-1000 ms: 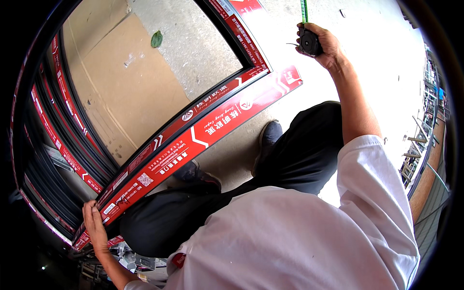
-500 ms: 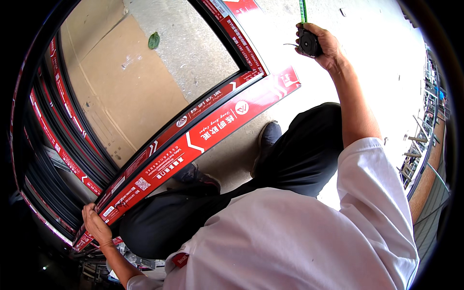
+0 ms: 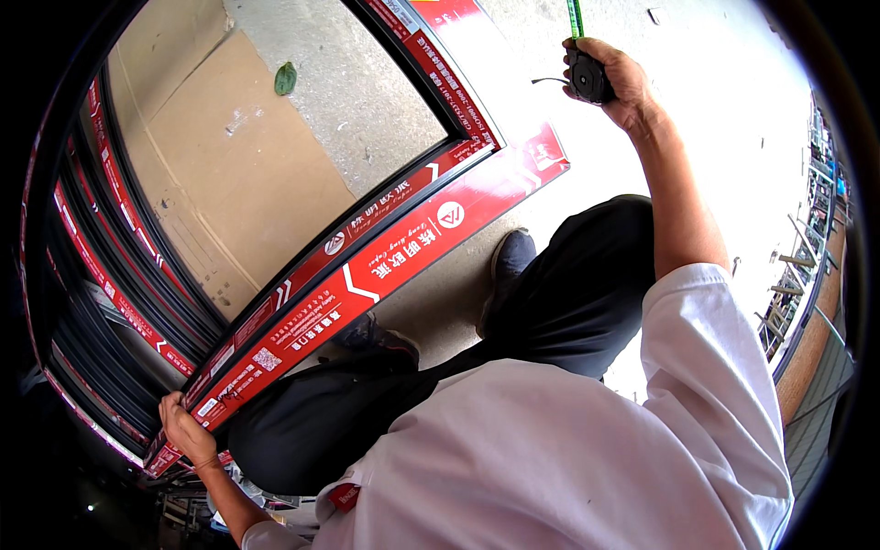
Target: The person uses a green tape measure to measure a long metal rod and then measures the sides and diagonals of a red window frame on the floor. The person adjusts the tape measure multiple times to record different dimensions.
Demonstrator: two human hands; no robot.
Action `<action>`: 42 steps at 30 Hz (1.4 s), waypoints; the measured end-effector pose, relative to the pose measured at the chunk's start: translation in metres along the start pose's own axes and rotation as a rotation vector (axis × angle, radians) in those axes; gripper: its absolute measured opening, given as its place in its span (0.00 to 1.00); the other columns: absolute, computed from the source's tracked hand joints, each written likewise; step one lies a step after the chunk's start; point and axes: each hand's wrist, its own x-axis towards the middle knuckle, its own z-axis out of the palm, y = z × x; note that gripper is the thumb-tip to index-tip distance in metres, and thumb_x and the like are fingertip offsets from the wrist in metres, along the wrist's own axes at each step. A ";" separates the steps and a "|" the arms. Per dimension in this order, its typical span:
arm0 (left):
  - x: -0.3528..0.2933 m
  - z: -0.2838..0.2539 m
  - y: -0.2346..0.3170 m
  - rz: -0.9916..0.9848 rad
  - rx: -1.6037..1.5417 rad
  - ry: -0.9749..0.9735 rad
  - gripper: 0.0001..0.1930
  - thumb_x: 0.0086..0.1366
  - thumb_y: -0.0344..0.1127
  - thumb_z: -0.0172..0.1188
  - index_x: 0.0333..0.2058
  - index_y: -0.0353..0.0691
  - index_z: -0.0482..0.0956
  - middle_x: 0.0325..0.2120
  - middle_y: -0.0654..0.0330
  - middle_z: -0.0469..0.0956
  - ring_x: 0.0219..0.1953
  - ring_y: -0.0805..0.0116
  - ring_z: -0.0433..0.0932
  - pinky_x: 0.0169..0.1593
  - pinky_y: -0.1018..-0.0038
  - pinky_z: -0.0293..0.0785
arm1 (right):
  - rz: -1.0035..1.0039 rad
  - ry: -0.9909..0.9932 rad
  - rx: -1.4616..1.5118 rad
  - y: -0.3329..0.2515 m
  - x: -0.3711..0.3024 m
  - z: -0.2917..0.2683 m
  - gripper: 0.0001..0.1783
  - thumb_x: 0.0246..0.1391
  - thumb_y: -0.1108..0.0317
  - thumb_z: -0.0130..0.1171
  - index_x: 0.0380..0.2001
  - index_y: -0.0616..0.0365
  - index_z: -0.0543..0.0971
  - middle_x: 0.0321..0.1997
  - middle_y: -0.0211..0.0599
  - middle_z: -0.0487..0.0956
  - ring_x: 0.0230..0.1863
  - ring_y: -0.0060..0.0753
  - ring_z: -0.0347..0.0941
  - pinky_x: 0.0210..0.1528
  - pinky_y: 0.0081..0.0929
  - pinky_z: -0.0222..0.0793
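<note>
Red protective film with white print covers a dark window frame that slants across the view in front of my legs. At its lower-left end, my left hand is closed around the edge of the frame. Out to the upper right, my right hand grips a black tape measure, away from the frame. A green blade runs from the tape measure up past the top of the view. A thin dark strip or cord sticks out at the case's left side.
More dark frames with red film stand stacked at the left. Through the frame's opening I see cardboard and a green leaf on the concrete floor. Racks with metal pieces line the far right. My shoes are beneath the frame.
The view has shifted slightly, so the frame and leaf appear a little farther left. My right hand, with the tape measure, is marginally higher and farther right. Both grips are unchanged.
</note>
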 end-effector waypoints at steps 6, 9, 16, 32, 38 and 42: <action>-0.001 0.001 -0.002 -0.002 -0.008 0.012 0.21 0.73 0.39 0.38 0.38 0.26 0.76 0.34 0.43 0.76 0.40 0.46 0.75 0.50 0.60 0.70 | 0.012 -0.016 -0.064 0.000 0.002 0.003 0.22 0.70 0.52 0.58 0.55 0.58 0.83 0.49 0.39 0.82 0.48 0.31 0.79 0.52 0.38 0.82; 0.000 0.001 -0.007 0.007 -0.011 0.012 0.21 0.73 0.39 0.38 0.38 0.27 0.76 0.34 0.44 0.76 0.39 0.46 0.75 0.49 0.60 0.70 | 0.021 -0.061 -0.054 0.003 0.010 -0.008 0.22 0.70 0.52 0.58 0.55 0.58 0.83 0.49 0.39 0.82 0.48 0.31 0.79 0.52 0.38 0.82; -0.005 0.002 -0.008 0.010 0.025 0.052 0.21 0.71 0.40 0.38 0.37 0.26 0.75 0.34 0.42 0.75 0.39 0.44 0.75 0.48 0.56 0.70 | -0.007 -0.062 -0.070 0.002 0.009 -0.003 0.22 0.69 0.52 0.59 0.53 0.58 0.83 0.49 0.38 0.82 0.49 0.30 0.78 0.53 0.38 0.81; -0.002 0.002 -0.012 -0.039 -0.033 0.020 0.19 0.71 0.38 0.39 0.36 0.27 0.75 0.33 0.49 0.75 0.39 0.54 0.74 0.50 0.65 0.70 | -0.045 -0.071 -0.125 0.002 0.008 -0.002 0.25 0.68 0.49 0.60 0.54 0.58 0.83 0.50 0.41 0.82 0.51 0.32 0.78 0.53 0.37 0.81; -0.002 0.002 -0.015 -0.071 -0.076 0.013 0.19 0.68 0.38 0.41 0.37 0.26 0.76 0.34 0.45 0.76 0.40 0.48 0.75 0.50 0.60 0.70 | -0.047 -0.068 -0.123 0.002 0.008 -0.002 0.25 0.67 0.48 0.61 0.54 0.58 0.83 0.50 0.41 0.82 0.50 0.32 0.79 0.53 0.37 0.81; -0.002 0.003 -0.018 -0.060 -0.072 0.012 0.19 0.68 0.38 0.42 0.36 0.27 0.76 0.33 0.45 0.76 0.39 0.48 0.74 0.50 0.59 0.70 | -0.041 -0.071 -0.119 0.003 0.008 -0.003 0.25 0.68 0.49 0.61 0.54 0.58 0.84 0.50 0.41 0.82 0.50 0.31 0.79 0.53 0.37 0.81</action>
